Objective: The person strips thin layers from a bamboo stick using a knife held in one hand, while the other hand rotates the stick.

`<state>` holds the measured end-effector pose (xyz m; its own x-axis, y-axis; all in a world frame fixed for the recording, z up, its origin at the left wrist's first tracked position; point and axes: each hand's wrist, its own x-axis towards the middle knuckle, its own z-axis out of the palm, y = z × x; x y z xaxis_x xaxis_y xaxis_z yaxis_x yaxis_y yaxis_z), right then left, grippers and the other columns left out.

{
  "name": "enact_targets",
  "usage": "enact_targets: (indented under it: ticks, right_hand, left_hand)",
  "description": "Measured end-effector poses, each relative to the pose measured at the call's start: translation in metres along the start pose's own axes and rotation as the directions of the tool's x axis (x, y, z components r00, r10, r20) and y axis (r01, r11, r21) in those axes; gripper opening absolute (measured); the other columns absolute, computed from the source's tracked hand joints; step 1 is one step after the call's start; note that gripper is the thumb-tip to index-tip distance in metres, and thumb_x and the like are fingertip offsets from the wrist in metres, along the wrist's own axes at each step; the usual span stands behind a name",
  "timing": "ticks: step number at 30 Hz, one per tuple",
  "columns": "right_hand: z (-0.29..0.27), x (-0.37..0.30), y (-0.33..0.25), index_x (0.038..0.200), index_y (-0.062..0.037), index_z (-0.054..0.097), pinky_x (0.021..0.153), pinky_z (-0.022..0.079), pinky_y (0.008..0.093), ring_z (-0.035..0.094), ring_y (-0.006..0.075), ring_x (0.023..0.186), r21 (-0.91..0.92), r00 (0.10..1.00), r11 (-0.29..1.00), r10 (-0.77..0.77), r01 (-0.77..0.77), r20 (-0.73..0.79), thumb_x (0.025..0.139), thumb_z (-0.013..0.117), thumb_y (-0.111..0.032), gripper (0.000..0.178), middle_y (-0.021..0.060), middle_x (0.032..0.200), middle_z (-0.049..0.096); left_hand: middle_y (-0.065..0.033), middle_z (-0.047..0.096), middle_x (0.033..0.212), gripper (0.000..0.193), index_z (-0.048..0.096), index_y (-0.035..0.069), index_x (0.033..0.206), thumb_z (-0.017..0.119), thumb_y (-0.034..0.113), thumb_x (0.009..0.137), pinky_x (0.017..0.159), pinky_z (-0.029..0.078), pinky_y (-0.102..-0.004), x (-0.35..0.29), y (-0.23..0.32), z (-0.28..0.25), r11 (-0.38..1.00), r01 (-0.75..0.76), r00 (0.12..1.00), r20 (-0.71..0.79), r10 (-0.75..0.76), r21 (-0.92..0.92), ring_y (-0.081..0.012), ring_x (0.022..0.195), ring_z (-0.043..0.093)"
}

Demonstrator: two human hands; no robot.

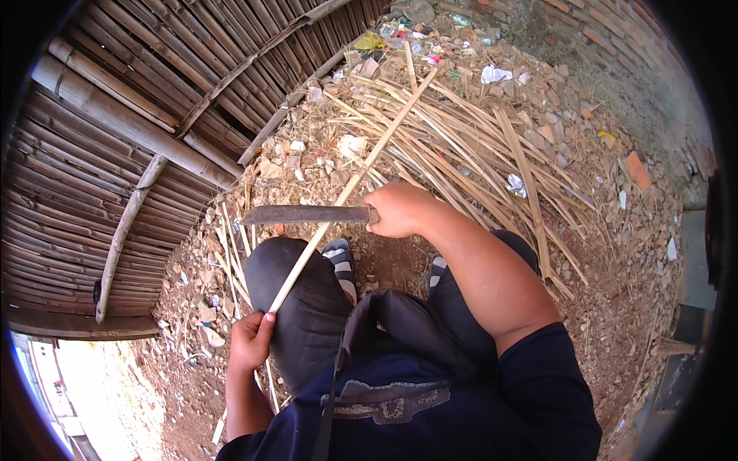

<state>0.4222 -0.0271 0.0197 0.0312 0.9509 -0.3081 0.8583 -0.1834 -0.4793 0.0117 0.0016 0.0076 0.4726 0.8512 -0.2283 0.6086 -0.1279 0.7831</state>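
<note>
My right hand [400,209] is closed round the handle of a machete [307,214], its dark, worn blade pointing left. A long pale bamboo strip [355,178] slants from my left hand up and away to the right, passing beneath or against the blade; whether the edge touches it I cannot tell. My left hand [251,340] grips the strip's near end beside my left knee, thumb on top. Ahead of me lies a loose pile of split bamboo strips [461,146] on the ground.
A bamboo-slat wall [115,192] rises on the left, a brick wall [607,38] at the far right. Stones and litter cover the dirt, with white paper [496,74] near the pile. More thin strips [233,250] lie beside my left leg. My sandalled feet [339,261] are between the knees.
</note>
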Motion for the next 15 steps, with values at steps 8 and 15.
enact_targets:
  ticks: [8, 15]
  right_hand:
    - [0.0065, 0.0031, 0.0081, 0.106, -0.0084, 0.072, 0.083, 0.056, 0.0497, 0.071, 0.0392, 0.095, 0.017, 0.997, 0.998, -0.058, 0.059, -0.045, 0.085, 0.077, -0.036, 0.035, 0.0190, 0.093, 0.073]
    - [0.0065, 0.0031, 0.0078, 0.104, -0.0084, 0.073, 0.083, 0.056, 0.0493, 0.071, 0.0391, 0.095, 0.025, 0.999, 0.999, -0.041, 0.042, -0.035, 0.085, 0.077, -0.036, 0.034, 0.0192, 0.093, 0.073]
  left_hand:
    - [0.0060, 0.047, 0.060, 0.047, 0.052, 0.003, 0.068, 0.065, 0.029, 0.105, 0.050, 0.031, -0.0282, 0.0007, -0.0031, -0.0012, 1.000, 0.017, 1.000, 0.019, -0.017, -0.024, -0.0042, 0.060, 0.037]
    - [0.0084, 0.045, 0.059, 0.049, 0.050, 0.009, 0.067, 0.060, 0.034, 0.108, 0.049, 0.027, -0.0265, 0.0016, -0.0025, -0.0018, 1.000, -0.012, 0.999, 0.037, 0.012, 0.003, -0.0027, 0.056, 0.035]
